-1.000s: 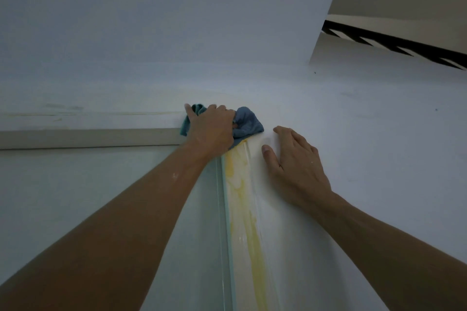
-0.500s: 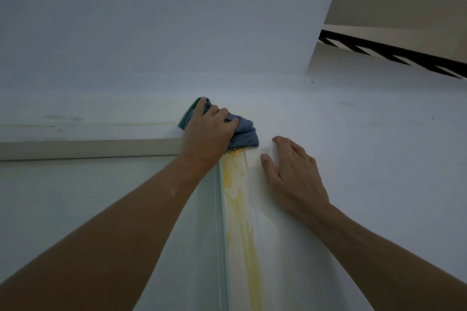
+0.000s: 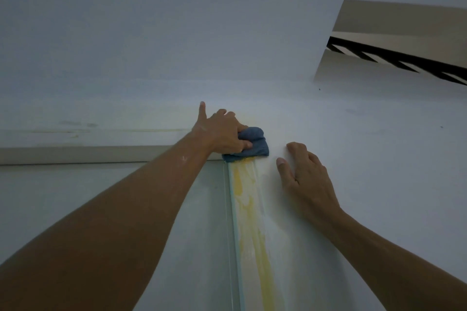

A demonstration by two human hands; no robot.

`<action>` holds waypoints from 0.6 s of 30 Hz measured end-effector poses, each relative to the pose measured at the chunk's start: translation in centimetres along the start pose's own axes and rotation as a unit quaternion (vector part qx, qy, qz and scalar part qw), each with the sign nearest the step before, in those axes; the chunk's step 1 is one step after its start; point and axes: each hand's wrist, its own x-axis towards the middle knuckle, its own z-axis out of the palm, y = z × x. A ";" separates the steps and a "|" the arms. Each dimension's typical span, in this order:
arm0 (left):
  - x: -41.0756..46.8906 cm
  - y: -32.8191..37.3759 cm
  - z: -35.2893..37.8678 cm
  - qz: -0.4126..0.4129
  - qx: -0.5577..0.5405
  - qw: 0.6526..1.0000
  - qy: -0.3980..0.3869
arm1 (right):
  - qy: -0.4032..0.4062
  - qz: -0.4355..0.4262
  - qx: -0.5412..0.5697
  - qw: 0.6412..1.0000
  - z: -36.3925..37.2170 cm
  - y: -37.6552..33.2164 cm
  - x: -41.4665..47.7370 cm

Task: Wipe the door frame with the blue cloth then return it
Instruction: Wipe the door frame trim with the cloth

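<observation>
Clenching blue cloth [image 3: 254, 146] in left grip [image 3: 219, 134] against door frame's [image 3: 260, 197] top corner, to scrub yellow streaks [image 3: 237, 179]; bracing with released right grip [image 3: 308, 182] flat on wall [image 3: 379, 159].

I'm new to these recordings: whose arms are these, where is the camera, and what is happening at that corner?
No machine here: these are a person's two bare arms, seen from a wide-angle camera worn on their head, looking up at a door's top corner. The left hand grips a crumpled blue cloth and presses it on the upper corner of the pale door frame. Below the cloth, yellow streaks run down the frame's upright. The right hand rests open and flat on the white wall beside the frame, holding nothing. The beige opening with black stripes at upper right I cannot identify.
</observation>
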 end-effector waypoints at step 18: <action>-1.9 0.6 2.5 -0.027 -0.302 0.943 0.136 | -0.028 0.008 0.018 0.999 -0.6 -1.0 0.0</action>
